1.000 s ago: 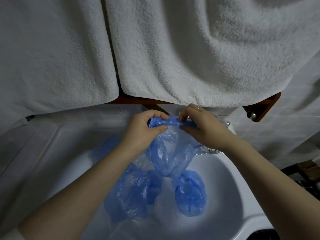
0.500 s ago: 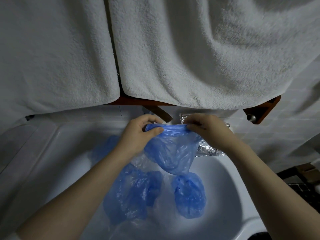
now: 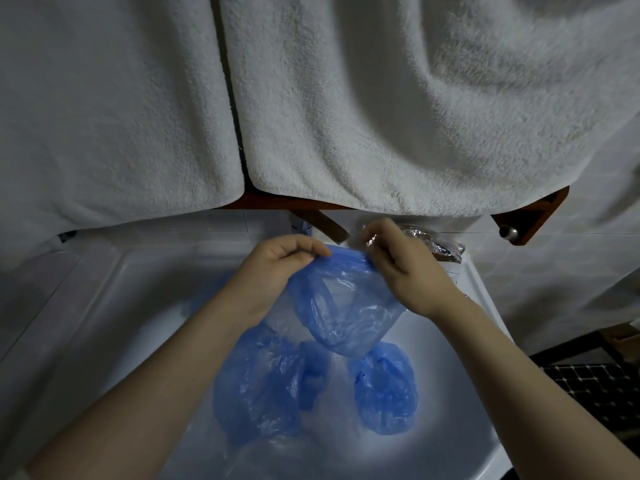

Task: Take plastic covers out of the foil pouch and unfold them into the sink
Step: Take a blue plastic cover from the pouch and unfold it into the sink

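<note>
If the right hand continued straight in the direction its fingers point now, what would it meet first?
The right hand pinches the stretched rim of the thin blue plastic cover, fingers pointing toward the left hand. Going on, it would likely meet that hand's fingertips first, though depth is unclear.

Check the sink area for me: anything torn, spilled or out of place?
Nothing stands out. Both hands, left hand and right hand, pinch the rim of a blue cover above the sink. Other covers lie loose in the basin. The foil pouch sits crumpled on the back ledge.
</note>
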The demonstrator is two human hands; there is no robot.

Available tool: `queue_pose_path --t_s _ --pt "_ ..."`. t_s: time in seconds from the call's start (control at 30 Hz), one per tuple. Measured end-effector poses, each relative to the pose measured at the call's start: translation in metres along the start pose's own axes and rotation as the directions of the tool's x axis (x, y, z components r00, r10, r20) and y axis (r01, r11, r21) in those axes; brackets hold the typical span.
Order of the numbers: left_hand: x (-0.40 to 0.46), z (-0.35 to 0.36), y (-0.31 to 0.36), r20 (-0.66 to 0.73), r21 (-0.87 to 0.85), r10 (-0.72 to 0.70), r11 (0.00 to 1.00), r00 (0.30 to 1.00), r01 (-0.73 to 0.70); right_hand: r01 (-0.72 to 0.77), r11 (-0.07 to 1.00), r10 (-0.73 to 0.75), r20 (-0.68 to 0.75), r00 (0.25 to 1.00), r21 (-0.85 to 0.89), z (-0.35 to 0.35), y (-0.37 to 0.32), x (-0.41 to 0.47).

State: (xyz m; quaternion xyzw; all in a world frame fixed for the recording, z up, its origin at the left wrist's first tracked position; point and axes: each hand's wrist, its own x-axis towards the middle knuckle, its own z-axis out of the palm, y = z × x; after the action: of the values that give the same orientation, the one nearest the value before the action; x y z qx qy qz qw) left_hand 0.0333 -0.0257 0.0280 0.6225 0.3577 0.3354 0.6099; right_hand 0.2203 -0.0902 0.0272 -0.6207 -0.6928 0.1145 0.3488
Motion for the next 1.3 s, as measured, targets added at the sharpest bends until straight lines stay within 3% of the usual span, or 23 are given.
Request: queue_pose_path --t_s 0.13,0.33,0.5,0.63,0.7,0.77,0.83,0.9,0.97,1.0,1.07,1.13,1.23,1.3 --pt "0.001 0.010 0.003 -0.024 -0.080 -0.081 0.994 0.996 0.079 0.103 0.991 -0.093 0.125 0.988 -0.080 -0.013 0.001 0.002" --pt "0.001 0.019 0.002 -0.021 0.089 0.014 0.996 1.000 -0.012 0.100 0.957 -0.058 0.155 0.986 -0.273 -0.018 0.002 0.005" --pt "0.003 0.015 0.000 -0.074 0.270 0.143 0.955 0.987 -0.118 0.080 0.954 -0.012 0.231 0.973 -0.288 -0.025 -0.003 0.009" --pt "0.005 0.005 -0.003 -0.084 0.280 0.114 0.956 0.990 -0.086 0.024 0.988 0.013 0.241 0.970 -0.150 -0.038 0.005 0.010" --pt "0.003 0.001 -0.003 -0.061 0.115 -0.014 0.993 0.998 0.021 -0.047 0.996 0.065 0.260 0.963 -0.077 -0.045 0.014 0.008" --pt "0.001 -0.003 -0.003 -0.030 -0.059 -0.094 0.994 0.995 0.092 -0.147 0.981 0.104 0.298 0.949 0.125 -0.051 0.017 0.004" --pt "0.002 -0.005 -0.005 -0.012 -0.168 -0.113 0.980 0.994 0.109 -0.256 0.896 0.148 0.298 0.943 0.364 -0.051 0.019 -0.002" --pt "0.004 -0.004 -0.005 0.011 -0.259 -0.108 0.960 0.994 0.107 -0.378 0.731 0.232 0.314 0.921 0.568 -0.045 0.021 -0.007" --pt "0.004 0.001 -0.004 0.027 -0.287 -0.081 0.954 0.996 0.085 -0.462 0.647 0.309 0.346 0.886 0.606 -0.040 0.023 -0.010" --pt "0.003 0.003 -0.003 0.022 -0.261 -0.059 0.963 0.998 0.063 -0.454 0.721 0.323 0.325 0.889 0.525 -0.037 0.024 -0.009" --pt "0.001 0.006 -0.002 -0.005 -0.142 -0.006 0.990 1.000 0.005 -0.322 0.932 0.297 0.158 0.942 0.165 -0.033 0.022 -0.006" --pt "0.000 0.011 0.001 -0.022 -0.048 0.053 0.997 0.998 -0.054 -0.219 0.974 0.216 -0.047 0.975 -0.054 -0.027 0.008 -0.002" --pt "-0.001 0.018 0.007 -0.039 -0.085 0.094 0.992 0.995 -0.097 -0.044 0.999 0.044 -0.022 0.999 0.013 -0.011 -0.009 0.000" --pt "-0.001 0.016 0.008 -0.016 -0.126 0.092 0.988 0.996 -0.093 -0.051 0.985 0.048 0.018 0.999 0.164 -0.001 -0.007 -0.002"
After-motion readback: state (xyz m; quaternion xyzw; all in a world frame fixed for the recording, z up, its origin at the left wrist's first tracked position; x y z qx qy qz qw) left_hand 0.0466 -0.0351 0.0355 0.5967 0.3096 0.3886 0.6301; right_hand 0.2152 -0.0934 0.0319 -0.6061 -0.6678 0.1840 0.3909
